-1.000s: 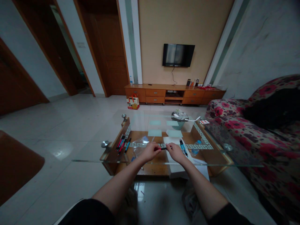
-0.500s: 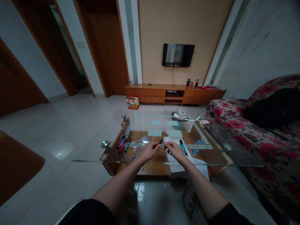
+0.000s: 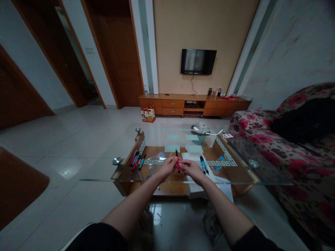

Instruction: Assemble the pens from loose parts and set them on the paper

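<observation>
A red and black pen (image 3: pixel 178 162) stands nearly upright between my two hands, its dark end pointing away from me. My left hand (image 3: pixel 168 167) is closed around its left side. The fingers of my right hand (image 3: pixel 190 168) pinch it from the right. On the glass table to the left lie several red, black and blue pens (image 3: pixel 135 161), with a blue and black pen (image 3: pixel 142 162) beside them. Several blue and black pens (image 3: pixel 204 165) lie just right of my right hand. A clear plastic bag (image 3: pixel 155 161) is near my left hand.
The glass tabletop (image 3: pixel 104 170) has a sharp front edge and metal corner caps (image 3: pixel 116 160). Beneath the glass are a white box (image 3: pixel 196 188) and a plastic bottle (image 3: pixel 218 165). A waste basket (image 3: pixel 199 138) stands behind the table, and a flowered sofa (image 3: pixel 258 139) flanks its right side.
The pen parts in my hands have come together into one red and black pen, now turned upright. My right hand has moved left, close to my left hand.
</observation>
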Demonstrator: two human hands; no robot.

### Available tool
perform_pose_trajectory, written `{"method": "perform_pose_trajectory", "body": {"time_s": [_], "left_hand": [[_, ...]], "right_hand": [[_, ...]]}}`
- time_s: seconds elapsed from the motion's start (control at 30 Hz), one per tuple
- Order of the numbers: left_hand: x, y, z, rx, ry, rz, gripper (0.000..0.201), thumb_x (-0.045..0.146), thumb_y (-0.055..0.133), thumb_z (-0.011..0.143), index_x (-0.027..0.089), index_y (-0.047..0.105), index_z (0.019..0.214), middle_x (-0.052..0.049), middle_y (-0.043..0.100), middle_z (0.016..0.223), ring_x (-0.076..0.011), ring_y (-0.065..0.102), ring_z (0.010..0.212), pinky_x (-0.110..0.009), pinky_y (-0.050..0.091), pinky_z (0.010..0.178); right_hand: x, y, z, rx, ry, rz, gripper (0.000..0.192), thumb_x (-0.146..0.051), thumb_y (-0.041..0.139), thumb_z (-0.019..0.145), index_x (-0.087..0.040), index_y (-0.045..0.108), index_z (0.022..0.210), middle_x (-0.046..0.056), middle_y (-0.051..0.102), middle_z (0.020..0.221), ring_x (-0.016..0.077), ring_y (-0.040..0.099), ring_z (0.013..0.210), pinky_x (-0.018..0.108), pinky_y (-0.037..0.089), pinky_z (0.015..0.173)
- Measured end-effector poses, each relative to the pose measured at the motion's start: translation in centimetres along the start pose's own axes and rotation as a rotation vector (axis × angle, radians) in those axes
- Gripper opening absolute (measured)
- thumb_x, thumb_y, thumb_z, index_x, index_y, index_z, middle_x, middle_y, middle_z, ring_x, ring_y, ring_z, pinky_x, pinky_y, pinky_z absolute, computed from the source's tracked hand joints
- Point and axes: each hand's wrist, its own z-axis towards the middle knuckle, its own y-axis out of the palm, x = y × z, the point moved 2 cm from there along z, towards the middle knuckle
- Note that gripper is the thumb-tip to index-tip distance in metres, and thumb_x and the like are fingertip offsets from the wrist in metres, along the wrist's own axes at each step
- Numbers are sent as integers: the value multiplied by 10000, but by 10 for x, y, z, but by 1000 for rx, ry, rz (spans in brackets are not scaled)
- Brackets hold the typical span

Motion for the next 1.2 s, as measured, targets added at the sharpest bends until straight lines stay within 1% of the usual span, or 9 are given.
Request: {"method": "perform_pose_trajectory", "body": {"time_s": [0.13,0.23,0.37,0.43,0.47,0.53,0.6,0.77,1.2], "left_hand": [[4,1,-4,-56,-19,67,588,613,497,839,103,622,1104,25,490,616,-75,395,503,-189,264,482],[8,-4,-9,-86,-47,165,543,575,528,835,124,609,1126,22,506,646,-80,410,518,-193,276,479],[8,-27,-11,-23,-37,355,483,478,565,821,149,590,1173,-13,584,774,-111,506,604,-216,374,544],[8,-44,-10,15,20,503,429,443,565,814,148,628,1119,-25,609,817,-136,549,682,-238,417,616],[8,-52,-10,44,53,577,401,425,557,816,147,645,1091,-26,616,817,-146,557,709,-247,425,644],[9,-67,-10,93,76,696,351,381,548,815,139,670,1038,-22,619,776,-150,553,699,-251,420,649],[12,-79,-11,169,78,769,309,326,540,807,133,680,1004,-16,613,727,-143,543,660,-243,404,626],[17,-91,-15,245,63,831,279,307,541,801,124,698,941,-22,624,701,-144,554,646,-230,387,597],[9,-100,-13,233,91,974,239,297,544,817,146,708,904,-39,670,762,-154,600,710,-233,419,663]], "right_hand": [[1,-3,-1,-40,-15,-59,364,-462,679,749,-144,701,925,46,686,765,115,567,606,206,379,509],[-1,-21,0,-7,-38,-175,354,-454,672,750,-134,723,893,40,683,711,114,543,579,214,382,513],[-2,-79,-3,238,-84,-438,328,-430,656,750,-127,739,844,54,692,682,149,585,602,232,407,545],[2,-112,-10,422,-57,-583,303,-405,640,761,-138,747,853,69,718,733,172,625,643,239,422,576],[5,-126,-13,473,-18,-667,284,-392,638,762,-146,752,844,75,727,753,184,643,667,241,424,588],[12,-147,-20,530,23,-840,242,-356,617,779,-162,760,792,81,737,777,199,662,713,242,415,604],[18,-158,-24,542,65,-945,230,-316,587,802,-171,763,773,82,740,778,198,669,722,240,404,602],[23,-157,-22,511,100,-1078,230,-299,584,819,-164,765,774,105,739,776,203,674,739,239,391,606],[25,-150,-20,472,72,-1121,218,-228,546,845,-154,748,810,97,731,800,195,660,755,241,401,667]]}}
